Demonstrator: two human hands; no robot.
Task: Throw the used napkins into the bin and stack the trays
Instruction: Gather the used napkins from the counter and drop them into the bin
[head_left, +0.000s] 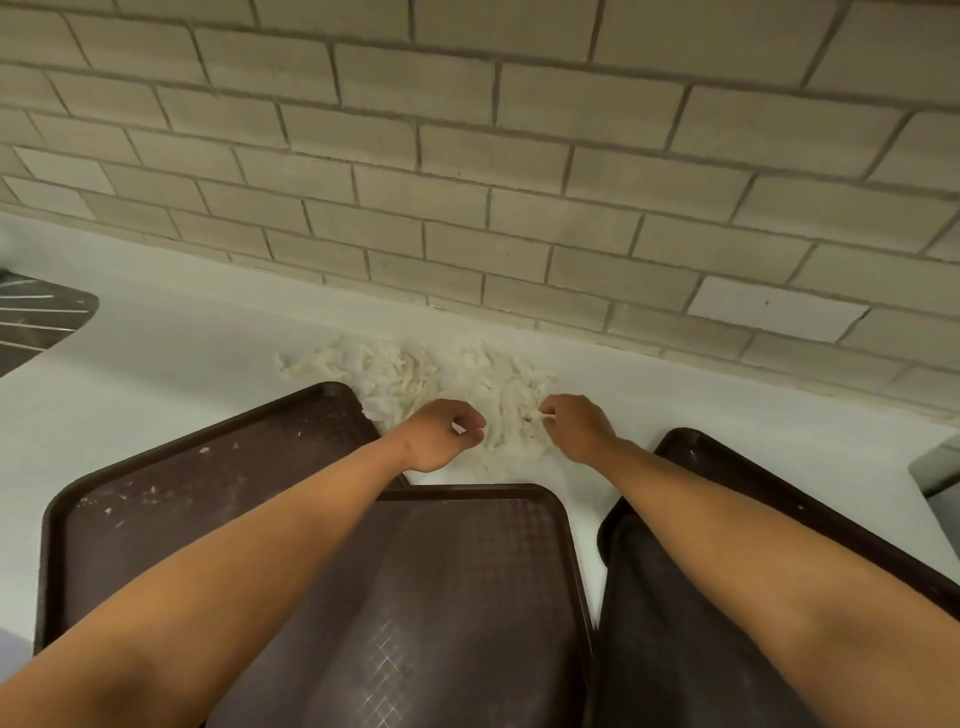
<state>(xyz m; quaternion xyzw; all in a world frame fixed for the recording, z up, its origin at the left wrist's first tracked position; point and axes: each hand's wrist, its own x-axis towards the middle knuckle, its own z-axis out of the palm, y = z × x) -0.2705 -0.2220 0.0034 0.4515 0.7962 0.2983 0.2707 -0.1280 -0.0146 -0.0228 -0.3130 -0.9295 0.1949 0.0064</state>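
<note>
A heap of shredded white napkin pieces (415, 371) lies on the white counter against the tiled wall. My left hand (441, 434) hovers at the heap's near edge with fingers curled and a small white scrap between thumb and fingers. My right hand (574, 426) pinches a shred at the heap's right side. Three dark brown trays lie on the counter: one at the left (171, 483) with white crumbs on it, one in the middle (467, 587) overlapping it, and one at the right (691, 452) under my right forearm.
The white counter (171, 353) runs along a beige tiled wall (467, 182). A dark ribbed object (36, 322) sits at the far left edge. A grey object (940, 467) shows at the right edge. No bin is in view.
</note>
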